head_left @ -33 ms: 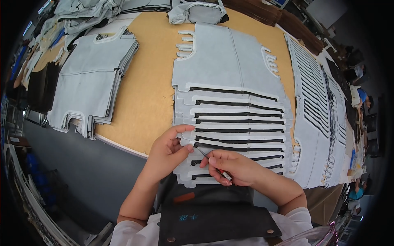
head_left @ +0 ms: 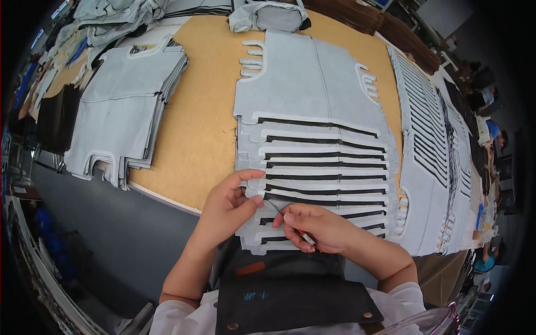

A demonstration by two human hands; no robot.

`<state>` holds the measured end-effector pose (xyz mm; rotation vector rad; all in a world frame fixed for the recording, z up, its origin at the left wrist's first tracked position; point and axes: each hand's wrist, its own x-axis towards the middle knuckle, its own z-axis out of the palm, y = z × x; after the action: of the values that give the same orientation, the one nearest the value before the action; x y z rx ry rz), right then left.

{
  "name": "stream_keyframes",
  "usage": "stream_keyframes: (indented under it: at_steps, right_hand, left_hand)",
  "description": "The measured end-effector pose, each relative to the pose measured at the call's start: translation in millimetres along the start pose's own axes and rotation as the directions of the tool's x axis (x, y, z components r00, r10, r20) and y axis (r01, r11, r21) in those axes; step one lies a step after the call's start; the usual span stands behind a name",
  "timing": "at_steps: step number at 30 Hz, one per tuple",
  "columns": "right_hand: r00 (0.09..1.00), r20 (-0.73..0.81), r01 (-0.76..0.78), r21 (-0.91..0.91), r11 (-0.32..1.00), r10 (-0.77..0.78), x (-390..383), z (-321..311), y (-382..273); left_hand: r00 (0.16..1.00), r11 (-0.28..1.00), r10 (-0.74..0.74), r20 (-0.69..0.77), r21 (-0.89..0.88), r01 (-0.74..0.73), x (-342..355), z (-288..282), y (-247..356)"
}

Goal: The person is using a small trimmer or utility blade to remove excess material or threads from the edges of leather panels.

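Several light grey sheet pieces lie layered in front of me; the nearer slotted piece (head_left: 357, 183) has dark strips between pale bands. Its left edge is between the thumb and forefinger of my left hand (head_left: 222, 202), which is closed on it. My right hand (head_left: 321, 226) is closed around a slim tool (head_left: 276, 207) with a thin metal shaft and some red at its handle end. The shaft's tip points at the left end of a dark strip, close to my left thumb. My right fingers cover much of the handle, so its exact kind cannot be told.
A stack of grey cut pieces (head_left: 123, 123) lies on the left of the tan tabletop (head_left: 206, 100). More slotted grey pieces (head_left: 427, 139) are at the right. A grey bundle (head_left: 273, 18) sits at the far edge, beside brown material (head_left: 357, 17). People are visible at the far right.
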<state>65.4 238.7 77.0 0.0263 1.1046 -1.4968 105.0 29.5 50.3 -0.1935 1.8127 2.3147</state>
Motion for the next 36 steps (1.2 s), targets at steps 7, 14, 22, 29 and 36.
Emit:
stream_keyframes:
  at_steps: [7, 14, 22, 29, 36]
  right_hand:
    - [0.999, -0.008, -0.042, -0.025, 0.999, 0.042, -5.9, 0.5, -1.3]
    - [0.990, -0.098, 0.105, 0.028, 0.994, -0.102, -13.1, 3.0, -20.2]
    - [0.992, -0.094, 0.095, 0.065, 0.993, -0.089, -2.8, -2.1, -15.4]
    - [0.998, 0.031, -0.055, -0.081, 0.995, 0.057, -10.8, -1.9, 1.2]
    - [0.998, -0.019, -0.054, 0.055, 0.997, 0.055, -1.0, 0.1, 1.9]
  left_hand:
    - [0.980, 0.995, 0.062, -0.188, 0.086, -0.046, 2.8, 16.7, -2.8]
    - [0.968, 0.986, 0.086, -0.234, 0.161, -0.049, -2.9, 23.0, -1.8]
    - [0.944, 0.994, 0.097, -0.315, 0.080, -0.075, -17.7, 28.6, -18.2]
    - [0.972, 0.985, 0.103, -0.212, 0.159, -0.070, -12.0, 18.1, -15.7]
    - [0.984, 0.997, 0.012, -0.175, 0.079, 0.002, -11.3, 14.1, -4.6]
